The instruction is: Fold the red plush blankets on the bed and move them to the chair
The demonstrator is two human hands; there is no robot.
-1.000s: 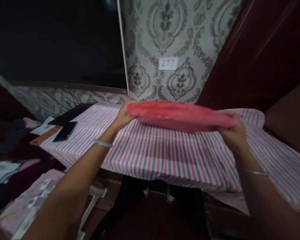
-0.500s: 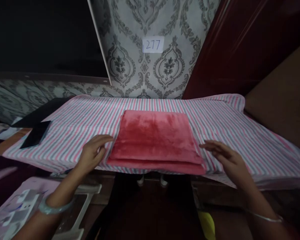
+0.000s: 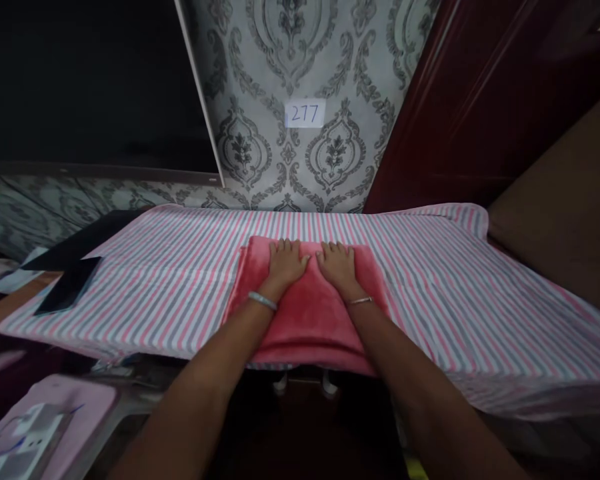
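Observation:
A red plush cloth (image 3: 310, 317), folded into a thick rectangle, lies on the striped tablecloth (image 3: 155, 280) near the front edge of the table. My left hand (image 3: 286, 262) rests flat on the far part of the cloth, its fingers spread and pointing away from me. Beside it, my right hand (image 3: 337, 265) lies flat on the same cloth, fingers stretched out as well. A small gap separates the two thumbs. Neither hand grips anything. My forearms cover parts of the cloth's left and right sides.
A phone (image 3: 70, 285) lies at the table's left end. Behind stand a large dark screen (image 3: 95, 87) and a patterned wall with a paper marked 277 (image 3: 305, 113). A power strip (image 3: 27, 443) sits on a pink surface at lower left.
Both hands have come inward from either side of the folded cloth and now lie on its far part. The camera view has tilted slightly upward.

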